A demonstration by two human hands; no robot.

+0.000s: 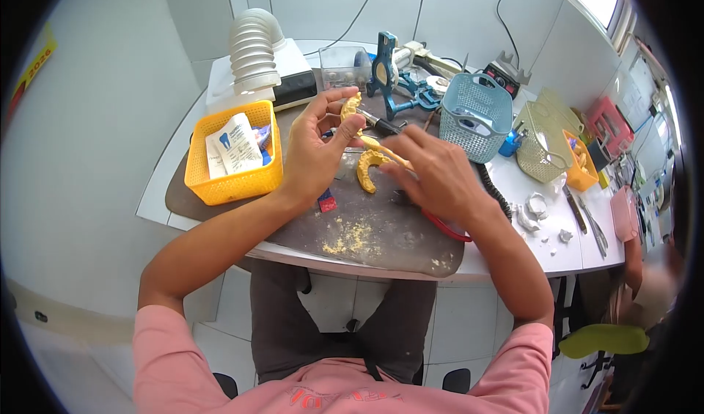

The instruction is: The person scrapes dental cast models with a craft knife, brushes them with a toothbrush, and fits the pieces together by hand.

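Note:
My left hand (315, 139) is raised over the work mat, its fingers and thumb pinching a yellow plaster dental cast (351, 107). Just to the right, my right hand (440, 168) is closed, with a slim yellowish stick-like tool (378, 148) at its fingertips pointing toward the cast. The back of the hand hides most of its grip. A second yellow dental cast (367, 173), horseshoe shaped, lies on the grey mat (293, 231) below the hands. Behind the fingers is a dark handpiece (383, 126) with a metal tip.
A yellow basket (198, 176) with packets stands at the left, before a white hose unit (257, 55). Blue articulators (385, 77) and a blue basket (469, 139) stand behind. Yellow powder (352, 239) dusts the mat. White plaster pieces (537, 207) and knives (574, 209) lie right; another person sits beyond.

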